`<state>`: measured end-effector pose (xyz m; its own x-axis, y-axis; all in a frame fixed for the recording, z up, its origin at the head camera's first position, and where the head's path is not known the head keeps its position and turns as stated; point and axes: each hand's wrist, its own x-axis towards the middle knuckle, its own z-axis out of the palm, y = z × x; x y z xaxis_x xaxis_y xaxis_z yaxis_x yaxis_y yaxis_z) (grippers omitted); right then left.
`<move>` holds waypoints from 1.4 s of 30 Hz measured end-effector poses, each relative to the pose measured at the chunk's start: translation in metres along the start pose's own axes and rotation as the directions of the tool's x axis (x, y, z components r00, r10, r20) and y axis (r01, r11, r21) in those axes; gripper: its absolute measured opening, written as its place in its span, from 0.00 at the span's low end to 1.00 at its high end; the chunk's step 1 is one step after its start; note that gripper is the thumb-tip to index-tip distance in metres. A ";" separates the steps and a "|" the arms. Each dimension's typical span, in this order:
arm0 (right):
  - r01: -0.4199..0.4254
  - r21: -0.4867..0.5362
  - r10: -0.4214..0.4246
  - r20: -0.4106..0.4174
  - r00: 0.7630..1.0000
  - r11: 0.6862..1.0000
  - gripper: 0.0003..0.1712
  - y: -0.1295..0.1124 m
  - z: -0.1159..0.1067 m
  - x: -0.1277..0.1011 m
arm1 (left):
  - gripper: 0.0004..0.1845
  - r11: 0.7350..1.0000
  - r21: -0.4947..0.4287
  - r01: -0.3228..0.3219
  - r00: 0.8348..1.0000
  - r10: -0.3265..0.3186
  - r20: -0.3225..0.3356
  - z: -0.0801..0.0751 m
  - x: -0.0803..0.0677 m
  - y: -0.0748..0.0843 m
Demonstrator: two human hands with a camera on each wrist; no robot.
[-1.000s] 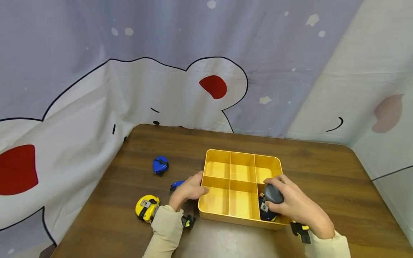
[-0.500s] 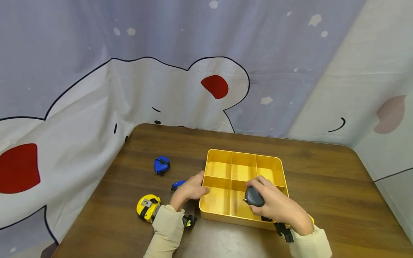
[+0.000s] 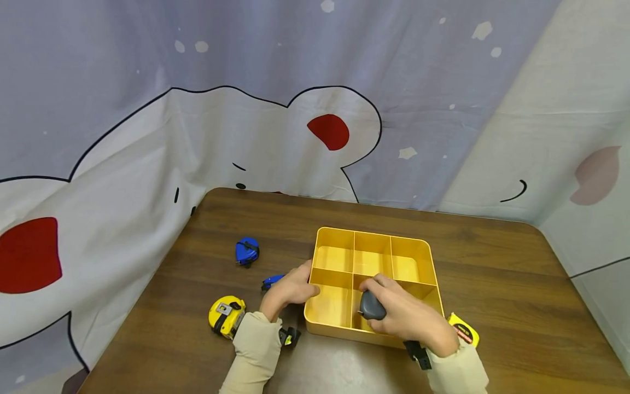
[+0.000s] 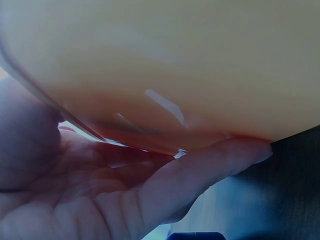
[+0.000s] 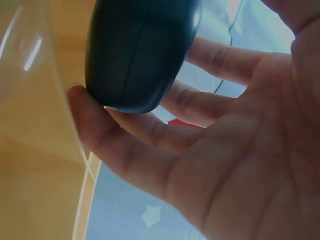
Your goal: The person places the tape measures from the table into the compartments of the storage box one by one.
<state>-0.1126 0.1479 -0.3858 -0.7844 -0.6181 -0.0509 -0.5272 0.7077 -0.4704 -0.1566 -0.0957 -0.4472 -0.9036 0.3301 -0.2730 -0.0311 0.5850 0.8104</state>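
Two hands work at one yellow six-compartment tray (image 3: 423,257) on the worktop. Right hand (image 3: 403,314) grasps a dark grey tape measure (image 3: 371,306) over the near middle compartment. Left hand (image 3: 290,290) rests relaxed against the tray's nine-o'clock wall. Yellow tape measures lie at eight (image 3: 225,316) and four o'clock (image 3: 462,330); a blue one (image 3: 246,251) at ten.

dark grey tape measure (image 3: 371,306); rounded, glossy case; held over front middle compartment | yellow tray (image 3: 423,243); six compartments; flat on surface

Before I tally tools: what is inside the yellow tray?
The yellow tray shows bare compartments; right hand holds a dark tape measure over the front middle one, covering its floor.
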 end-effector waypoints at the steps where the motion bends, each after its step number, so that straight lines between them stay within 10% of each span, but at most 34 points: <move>1: -0.012 0.004 0.012 0.013 1.000 1.000 0.27 -0.001 0.001 0.001 | 0.37 1.000 -0.001 0.001 1.000 -0.001 0.000 0.000 0.000 0.000; 42: -0.132 -0.047 0.136 0.087 0.987 0.990 0.29 0.005 0.039 0.025 | 0.38 1.000 -0.003 -0.028 1.000 0.028 -0.003 0.000 0.002 -0.001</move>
<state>-0.1223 0.1224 -0.4236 -0.8175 -0.5434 -0.1908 -0.4333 0.7985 -0.4180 -0.1582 -0.0956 -0.4483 -0.9055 0.3437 -0.2488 -0.0073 0.5737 0.8190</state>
